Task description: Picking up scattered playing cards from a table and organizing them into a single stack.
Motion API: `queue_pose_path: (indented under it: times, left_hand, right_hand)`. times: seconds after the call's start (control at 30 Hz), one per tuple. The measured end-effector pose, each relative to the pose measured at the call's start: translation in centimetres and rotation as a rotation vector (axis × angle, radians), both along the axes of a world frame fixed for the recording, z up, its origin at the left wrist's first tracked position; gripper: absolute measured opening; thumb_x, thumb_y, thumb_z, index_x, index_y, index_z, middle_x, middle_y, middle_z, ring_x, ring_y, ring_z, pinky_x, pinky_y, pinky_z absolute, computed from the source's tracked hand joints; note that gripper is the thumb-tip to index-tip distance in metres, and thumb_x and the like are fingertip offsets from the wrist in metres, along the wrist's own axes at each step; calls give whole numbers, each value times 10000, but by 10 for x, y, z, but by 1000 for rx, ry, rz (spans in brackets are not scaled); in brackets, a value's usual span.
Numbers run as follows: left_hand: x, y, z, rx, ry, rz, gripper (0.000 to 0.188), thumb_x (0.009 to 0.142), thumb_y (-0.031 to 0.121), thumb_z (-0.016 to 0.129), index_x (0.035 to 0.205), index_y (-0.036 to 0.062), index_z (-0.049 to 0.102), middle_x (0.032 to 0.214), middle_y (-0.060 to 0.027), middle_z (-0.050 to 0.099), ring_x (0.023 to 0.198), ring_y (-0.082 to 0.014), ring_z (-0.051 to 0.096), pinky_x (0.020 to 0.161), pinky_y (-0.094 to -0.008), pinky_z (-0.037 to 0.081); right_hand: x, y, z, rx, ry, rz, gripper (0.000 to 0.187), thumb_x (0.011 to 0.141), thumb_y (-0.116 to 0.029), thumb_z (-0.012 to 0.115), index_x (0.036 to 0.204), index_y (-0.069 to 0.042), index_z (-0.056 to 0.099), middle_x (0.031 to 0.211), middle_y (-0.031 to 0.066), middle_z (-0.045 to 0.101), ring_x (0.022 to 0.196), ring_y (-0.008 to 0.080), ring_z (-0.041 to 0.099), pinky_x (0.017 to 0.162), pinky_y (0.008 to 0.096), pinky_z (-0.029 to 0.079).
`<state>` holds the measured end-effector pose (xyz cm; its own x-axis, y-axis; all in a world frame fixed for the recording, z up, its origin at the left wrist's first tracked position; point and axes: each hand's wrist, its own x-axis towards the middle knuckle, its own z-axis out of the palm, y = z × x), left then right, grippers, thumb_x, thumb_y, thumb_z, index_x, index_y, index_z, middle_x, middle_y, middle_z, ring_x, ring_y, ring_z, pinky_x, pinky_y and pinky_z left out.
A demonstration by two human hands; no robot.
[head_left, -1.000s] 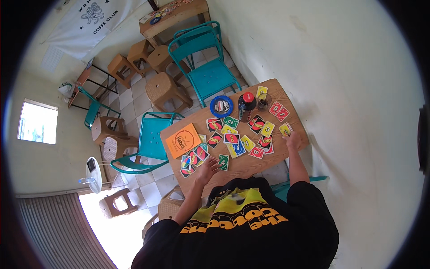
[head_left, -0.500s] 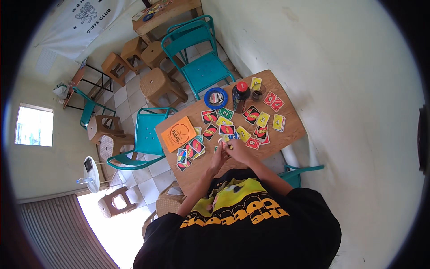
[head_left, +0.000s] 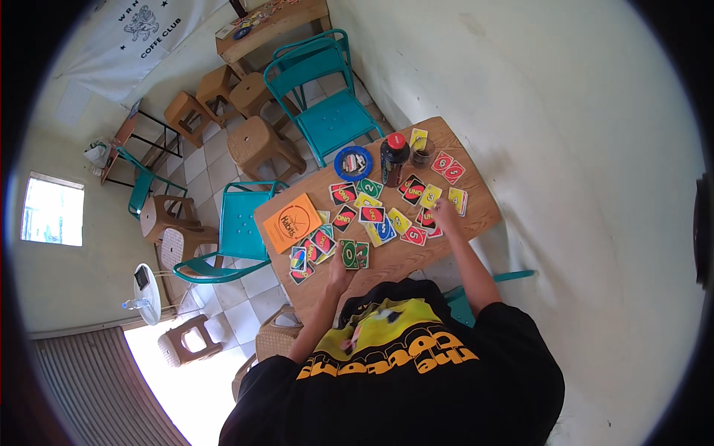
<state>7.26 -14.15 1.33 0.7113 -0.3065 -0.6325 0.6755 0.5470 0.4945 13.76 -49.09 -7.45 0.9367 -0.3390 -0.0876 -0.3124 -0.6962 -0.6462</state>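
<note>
Many coloured playing cards [head_left: 372, 215] lie spread face up over a small wooden table [head_left: 476, 215]. My left hand [head_left: 338, 273] rests near the table's front edge, just below a pair of green cards [head_left: 354, 254], fingers touching the wood. My right hand [head_left: 446, 215] reaches to the right part of the spread, fingertips on cards beside a yellow card [head_left: 457, 199]. Whether it pinches a card is too small to tell.
An orange book [head_left: 292, 221] lies at the table's left end. A dark bottle with a red cap [head_left: 394, 156], a small glass [head_left: 422, 154] and a blue dish [head_left: 352, 162] stand at the far edge. Teal chairs [head_left: 323, 111] and wooden stools [head_left: 256, 141] surround the table; a wall runs on the right.
Both hands were together near the table's front middle half a second ago; now the right one has gone out to the right cards and the left has dropped toward the front edge.
</note>
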Motion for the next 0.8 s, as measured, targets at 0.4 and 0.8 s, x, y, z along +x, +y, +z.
queue_pose_path:
  times: [0.4, 0.8]
  left_hand:
    - [-13, 25, 1, -31, -10, 17, 551, 971, 502, 270, 1229, 66, 487, 1156, -158, 611, 805, -209, 616, 706, -311, 492]
    - [3, 19, 5, -32, 14, -1, 546, 970, 498, 282, 1207, 64, 514, 1122, -144, 627, 782, -195, 606, 690, -303, 477]
  right_hand:
    - [9, -35, 13, -288, 331, -417, 536, 621, -437, 800, 928, -29, 638, 918, 179, 659, 881, 316, 646, 757, 425, 513]
    - [6, -55, -6, -215, 187, -336, 271, 752, -301, 717, 805, -36, 696, 711, 161, 655, 655, 326, 642, 586, 409, 482]
